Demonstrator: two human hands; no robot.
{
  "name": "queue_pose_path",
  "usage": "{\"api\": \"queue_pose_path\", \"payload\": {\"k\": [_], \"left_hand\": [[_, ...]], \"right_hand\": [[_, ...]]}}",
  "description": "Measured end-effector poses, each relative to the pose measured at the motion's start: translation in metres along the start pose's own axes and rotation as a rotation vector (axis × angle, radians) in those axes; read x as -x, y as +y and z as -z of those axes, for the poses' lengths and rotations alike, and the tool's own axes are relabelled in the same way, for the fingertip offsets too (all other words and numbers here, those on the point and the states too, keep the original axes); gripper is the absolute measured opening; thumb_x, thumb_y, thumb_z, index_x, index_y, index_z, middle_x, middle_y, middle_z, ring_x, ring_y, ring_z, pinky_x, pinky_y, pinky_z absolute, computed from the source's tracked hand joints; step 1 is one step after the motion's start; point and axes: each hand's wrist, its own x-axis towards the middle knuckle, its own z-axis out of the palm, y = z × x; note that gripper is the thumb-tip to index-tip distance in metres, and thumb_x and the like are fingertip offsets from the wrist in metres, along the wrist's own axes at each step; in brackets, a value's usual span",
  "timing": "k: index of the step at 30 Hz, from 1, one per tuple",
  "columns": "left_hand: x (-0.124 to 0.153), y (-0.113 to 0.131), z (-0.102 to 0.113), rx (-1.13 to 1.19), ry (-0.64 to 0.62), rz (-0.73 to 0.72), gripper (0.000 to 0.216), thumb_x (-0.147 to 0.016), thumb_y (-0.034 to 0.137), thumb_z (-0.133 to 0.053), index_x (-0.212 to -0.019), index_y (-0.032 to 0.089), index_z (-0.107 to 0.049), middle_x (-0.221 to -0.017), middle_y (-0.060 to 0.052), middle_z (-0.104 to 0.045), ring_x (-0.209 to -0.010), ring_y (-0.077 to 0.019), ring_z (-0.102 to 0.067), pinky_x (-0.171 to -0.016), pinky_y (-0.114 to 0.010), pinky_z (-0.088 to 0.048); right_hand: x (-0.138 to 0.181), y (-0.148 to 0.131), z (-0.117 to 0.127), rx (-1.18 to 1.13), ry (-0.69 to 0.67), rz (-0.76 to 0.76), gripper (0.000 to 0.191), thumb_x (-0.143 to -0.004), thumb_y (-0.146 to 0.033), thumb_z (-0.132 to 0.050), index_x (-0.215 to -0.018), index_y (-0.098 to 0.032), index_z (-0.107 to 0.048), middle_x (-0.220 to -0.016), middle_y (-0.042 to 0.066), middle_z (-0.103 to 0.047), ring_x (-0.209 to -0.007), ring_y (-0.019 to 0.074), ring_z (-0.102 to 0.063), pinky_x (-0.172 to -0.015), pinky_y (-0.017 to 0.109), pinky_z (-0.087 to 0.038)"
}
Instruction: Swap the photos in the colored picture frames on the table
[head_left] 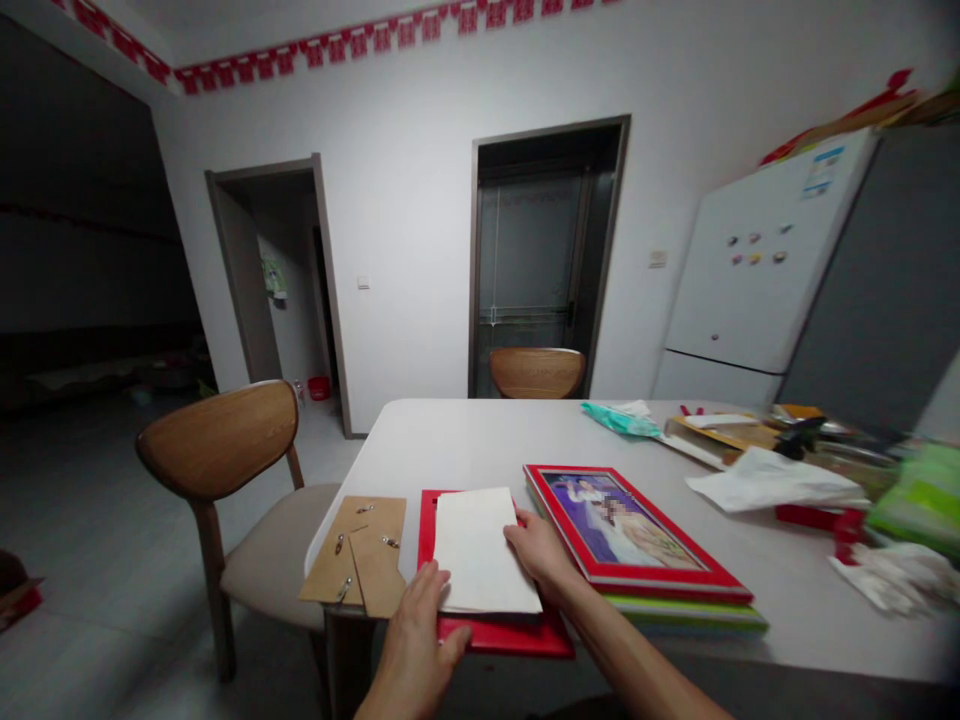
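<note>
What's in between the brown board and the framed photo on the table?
In the head view, a white sheet lies there on a flat red piece, with the left hand and right hand at its sides.

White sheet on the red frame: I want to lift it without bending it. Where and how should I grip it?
Probably the long side edges, one hand from each side: the white sheet lies flat, thin and broad on the red frame, so opposite edges would steady it. The left hand and right hand are at those sides.

Wooden chair [221, 440] stands L of white table [465, 435], 2nd chair [537, 374] behind, fridge [742, 300] w/ magnets [754, 259] R
</note>
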Motion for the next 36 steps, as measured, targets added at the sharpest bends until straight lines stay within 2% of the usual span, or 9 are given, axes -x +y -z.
{"api": "queue_pose_path", "payload": {"k": [6, 9, 13, 20, 25, 28, 31, 33, 36], "left_hand": [[0.001, 0.001, 0.000, -0.070, -0.020, -0.057, 0.046, -0.063, 0.019, -0.054, -0.109, 0.010, -0.051, -0.122, -0.015, -0.045, -0.114, -0.0235, -0.040, -0.096, -0.039, -0.032], [0.004, 0.006, 0.001, -0.136, -0.053, -0.088, 0.041, -0.066, 0.023, -0.054, -0.106, 0.012, -0.053, -0.122, -0.014, -0.045, -0.114, -0.0239, -0.039, -0.096, -0.040, -0.032], [0.007, 0.010, 0.002, -0.235, -0.092, -0.120, 0.039, -0.068, 0.028, -0.055, -0.104, 0.012, -0.054, -0.121, -0.014, -0.047, -0.116, -0.0255, -0.037, -0.095, -0.042, -0.033], [0.006, 0.015, 0.004, -0.352, -0.160, -0.106, 0.048, -0.066, 0.028, -0.056, -0.110, 0.010, -0.050, -0.123, -0.014, -0.045, -0.118, -0.0275, -0.033, -0.097, -0.043, -0.030], [0.008, 0.013, -0.002, -0.393, -0.161, -0.114, 0.054, -0.061, 0.020, -0.056, -0.114, 0.014, -0.047, -0.125, -0.011, -0.042, -0.119, -0.0283, -0.031, -0.098, -0.047, -0.027], [0.013, -0.002, 0.002, -0.351, -0.081, -0.189, 0.056, -0.064, 0.020, -0.053, -0.119, 0.015, -0.041, -0.129, -0.011, -0.038, -0.119, -0.0256, -0.031, -0.097, -0.046, -0.029], [0.017, -0.032, 0.022, -0.352, 0.081, -0.239, 0.052, -0.070, 0.022, -0.047, -0.121, 0.019, -0.037, -0.130, -0.009, -0.036, -0.120, -0.0223, -0.030, -0.097, -0.044, -0.030], [0.017, -0.059, 0.040, -0.407, 0.163, -0.175, 0.051, -0.070, 0.020, -0.045, -0.120, 0.017, -0.038, -0.128, -0.010, -0.038, -0.119, -0.0215, -0.031, -0.097, -0.043, -0.030], [0.012, -0.099, 0.059, -0.530, 0.195, -0.009, 0.050, -0.066, 0.019, -0.047, -0.114, 0.009, -0.045, -0.124, -0.015, -0.043, -0.117, -0.0249, -0.035, -0.097, -0.042, -0.031]], "right_hand": [[0.000, -0.005, 0.007, 0.407, -0.053, 0.129, 0.035, -0.064, -0.014, -0.039, -0.094, -0.010, -0.057, -0.089, 0.011, -0.064, -0.075, 0.0170, -0.059, -0.062, 0.021, -0.041], [0.002, -0.007, 0.008, 0.599, 0.001, 0.131, 0.030, -0.068, -0.023, -0.043, -0.091, -0.010, -0.057, -0.091, 0.014, -0.063, -0.081, 0.0206, -0.058, -0.068, 0.025, -0.040], [0.007, -0.010, 0.004, 0.898, 0.025, 0.095, 0.036, -0.071, -0.038, -0.042, -0.090, -0.011, -0.056, -0.090, 0.016, -0.060, -0.084, 0.0253, -0.057, -0.066, 0.031, -0.040], [0.012, -0.009, -0.003, 1.016, 0.078, 0.178, 0.046, -0.069, -0.041, -0.049, -0.105, -0.013, -0.047, -0.099, 0.014, -0.053, -0.084, 0.0239, -0.055, -0.067, 0.032, -0.039], [0.017, -0.006, -0.008, 0.932, 0.046, 0.293, 0.038, -0.074, -0.036, -0.044, -0.107, -0.016, -0.049, -0.101, 0.012, -0.051, -0.084, 0.0211, -0.054, -0.067, 0.029, -0.040], [0.028, -0.012, -0.020, 0.777, -0.036, 0.433, 0.035, -0.076, -0.031, -0.042, -0.107, -0.018, -0.050, -0.101, 0.010, -0.051, -0.085, 0.0173, -0.053, -0.072, 0.026, -0.038], [0.042, -0.025, -0.040, 0.671, -0.141, 0.573, 0.031, -0.077, -0.031, -0.042, -0.102, -0.019, -0.054, -0.096, 0.008, -0.053, -0.088, 0.0173, -0.049, -0.077, 0.027, -0.035], [0.051, -0.034, -0.057, 0.668, -0.192, 0.622, 0.030, -0.076, -0.035, -0.044, -0.099, -0.021, -0.056, -0.093, 0.007, -0.055, -0.089, 0.0185, -0.048, -0.077, 0.029, -0.034], [0.061, -0.044, -0.085, 0.729, -0.252, 0.662, 0.038, -0.069, -0.048, -0.048, -0.093, -0.021, -0.057, -0.089, 0.007, -0.056, -0.087, 0.0219, -0.046, -0.076, 0.034, -0.033]]}}
